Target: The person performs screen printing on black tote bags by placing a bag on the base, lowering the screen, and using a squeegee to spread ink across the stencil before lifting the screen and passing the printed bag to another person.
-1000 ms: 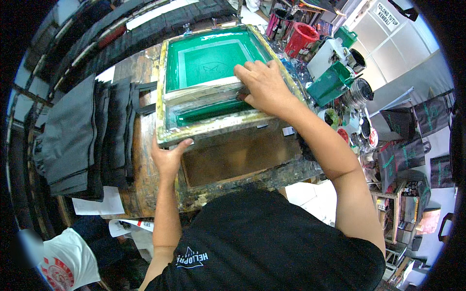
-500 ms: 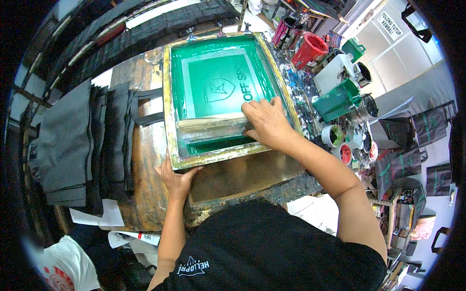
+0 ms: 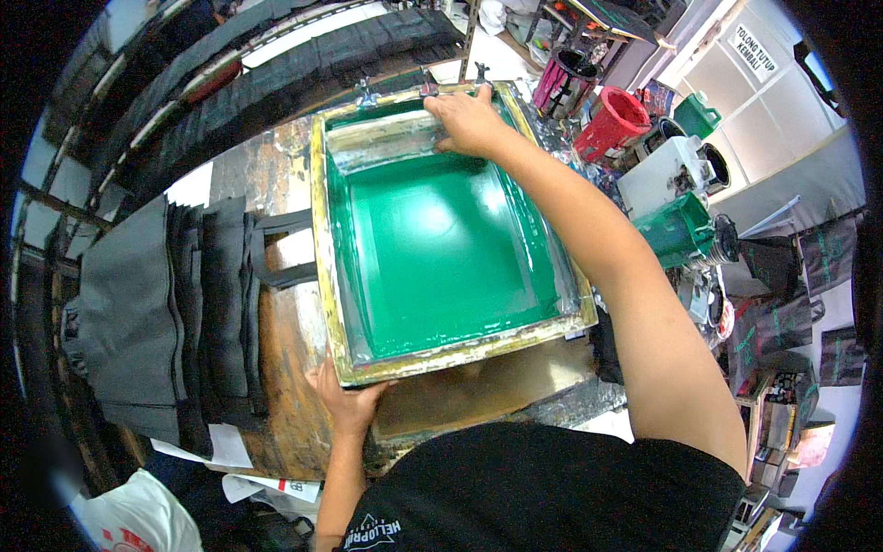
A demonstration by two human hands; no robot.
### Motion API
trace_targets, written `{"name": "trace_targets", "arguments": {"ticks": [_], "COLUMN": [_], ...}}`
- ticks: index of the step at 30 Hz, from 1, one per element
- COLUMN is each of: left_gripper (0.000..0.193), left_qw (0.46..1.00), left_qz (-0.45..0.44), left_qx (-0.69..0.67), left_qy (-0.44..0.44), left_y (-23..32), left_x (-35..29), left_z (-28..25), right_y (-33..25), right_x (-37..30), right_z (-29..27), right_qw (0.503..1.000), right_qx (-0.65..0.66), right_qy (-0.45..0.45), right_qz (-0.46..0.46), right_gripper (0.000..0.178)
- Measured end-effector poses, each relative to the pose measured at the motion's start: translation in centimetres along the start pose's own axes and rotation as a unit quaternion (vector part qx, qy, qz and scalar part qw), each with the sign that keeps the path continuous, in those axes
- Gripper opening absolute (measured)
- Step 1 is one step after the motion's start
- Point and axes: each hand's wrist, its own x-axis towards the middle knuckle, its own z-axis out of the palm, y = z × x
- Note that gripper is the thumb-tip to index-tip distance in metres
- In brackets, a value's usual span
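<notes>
Table [image 3: 287, 405]: left edge blocked by dark bag stack [image 3: 129, 294]; right edge crowded by red tub [image 3: 607, 129], white jerrycan [image 3: 664, 181]. Far edge: clamps [image 3: 366, 95]. Open: screen frame [image 3: 469, 355] interior, nearside of squeegee [image 3: 386, 138]; table strip between stack and frame, crossed by black straps [image 3: 287, 275]. Overhead obstruction, frame's right rail: right forearm [image 3: 589, 230]. Near left frame corner: left hand [image 3: 346, 402].

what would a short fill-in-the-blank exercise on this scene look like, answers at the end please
1. The right grip holds the ____ end of the squeegee.
2. The squeegee is at the ____ end of the frame, away from the black shirt.
3. The ink inside the frame is coloured ____.
4. The stacked dark bags, with handles stretching toward the frame, are on its ____ side.

Missing words: right; far; green; left.
</notes>
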Motion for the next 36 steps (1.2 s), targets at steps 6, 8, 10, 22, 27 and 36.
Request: {"name": "trace_targets", "arguments": {"ticks": [6,8,10,22,27,36], "left_gripper": [0.116,0.103,0.104,0.084,0.079,0.062], "left_qw": [0.999,0.996,0.993,0.973,0.93,0.934], "left_qz": [-0.005,-0.061,-0.064,0.219,0.32,0.246], "left_qx": [0.036,0.068,0.096,0.038,0.14,0.25], "left_qy": [0.005,-0.007,-0.012,0.062,0.114,0.063], "left_y": [0.3,1.5,1.3,4.4,6.1,6.1], "left_x": [0.5,1.0,0.6,23.0,35.6,34.5], "left_z": [-0.3,-0.8,-0.8,1.4,9.7,12.3], "right_y": [3.8,4.0,3.6,1.3,1.9,0.3], "right_x": [6.8,7.7,7.6,3.0,3.1,-0.2], "right_z": [1.3,0.4,-0.5,4.7,4.4,2.9], "right_qw": [1.0,0.999,0.999,0.975,0.983,0.983], "right_qx": [-0.003,0.014,0.012,-0.033,-0.048,-0.042], "right_qy": [0.004,-0.05,-0.049,0.22,0.178,0.177], "right_qz": [-0.008,0.006,0.015,-0.015,-0.007,-0.021], "right_gripper": [0.07,0.074,0.071,0.035,0.063,0.04]}}
